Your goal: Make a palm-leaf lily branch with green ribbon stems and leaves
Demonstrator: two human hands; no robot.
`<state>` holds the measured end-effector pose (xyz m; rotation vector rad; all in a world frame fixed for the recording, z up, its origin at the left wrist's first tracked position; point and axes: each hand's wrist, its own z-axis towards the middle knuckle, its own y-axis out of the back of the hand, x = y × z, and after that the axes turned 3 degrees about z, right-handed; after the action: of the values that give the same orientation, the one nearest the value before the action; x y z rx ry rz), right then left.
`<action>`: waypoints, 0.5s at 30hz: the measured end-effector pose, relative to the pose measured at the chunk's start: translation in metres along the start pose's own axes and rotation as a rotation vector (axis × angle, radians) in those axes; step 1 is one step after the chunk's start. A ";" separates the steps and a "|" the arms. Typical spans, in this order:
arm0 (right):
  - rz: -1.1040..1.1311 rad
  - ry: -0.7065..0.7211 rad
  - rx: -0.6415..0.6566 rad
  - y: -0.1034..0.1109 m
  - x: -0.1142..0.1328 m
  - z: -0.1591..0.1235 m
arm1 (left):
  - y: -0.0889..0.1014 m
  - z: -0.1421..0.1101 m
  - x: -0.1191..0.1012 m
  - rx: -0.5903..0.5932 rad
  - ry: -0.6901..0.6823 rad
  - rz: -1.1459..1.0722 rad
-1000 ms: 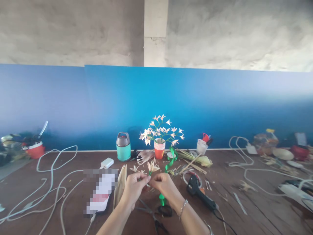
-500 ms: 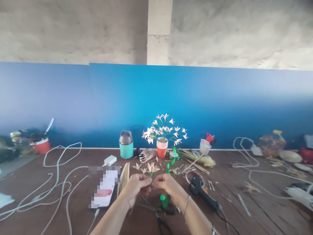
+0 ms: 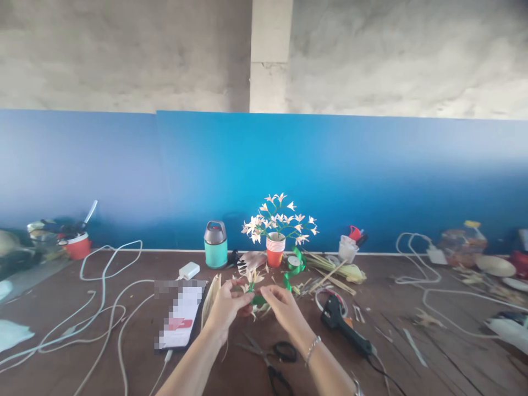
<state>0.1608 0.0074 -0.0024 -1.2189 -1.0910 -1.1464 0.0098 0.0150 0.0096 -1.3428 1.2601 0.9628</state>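
Note:
My left hand (image 3: 227,308) is closed in a pinch on the green stem of a pale artificial flower (image 3: 252,278), its petals rising above the fingers. A green ribbon (image 3: 259,300) stretches between the two hands at the stem. My right hand (image 3: 281,309), a bracelet on its wrist, pinches the ribbon beside the flower. Below the hands, a pair of scissors (image 3: 266,355) lies with its blades apart. Beyond them, a ribbon spool (image 3: 294,262) has a green curl hanging from it. A bunch of similar flowers (image 3: 284,219) stands in stacked paper cups (image 3: 275,253).
Left lie a phone (image 3: 185,316), a white charger (image 3: 189,270), looped white cables (image 3: 105,308) and a dried husk (image 3: 211,300). A teal flask (image 3: 216,254) stands at the back. Right are a glue gun (image 3: 345,327), dried stalks (image 3: 342,267) and a white cup of pens (image 3: 348,250).
The green ribbon that hung below my right hand is now drawn up between the hands. My right hand has moved slightly away from the left, uncovering the scissors; the view has shifted.

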 end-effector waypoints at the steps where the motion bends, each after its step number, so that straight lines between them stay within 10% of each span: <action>1: 0.026 -0.013 0.007 0.000 0.000 -0.001 | -0.001 -0.001 -0.001 0.008 -0.027 -0.007; 9: 0.376 -0.192 0.326 0.001 0.008 -0.012 | -0.007 -0.014 -0.004 0.259 0.087 -0.206; 15: 0.501 -0.188 0.287 0.000 0.005 -0.011 | -0.010 -0.019 -0.006 0.347 0.120 -0.254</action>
<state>0.1613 -0.0040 0.0023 -1.2893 -0.9708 -0.4840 0.0177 -0.0037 0.0201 -1.2598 1.2437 0.4680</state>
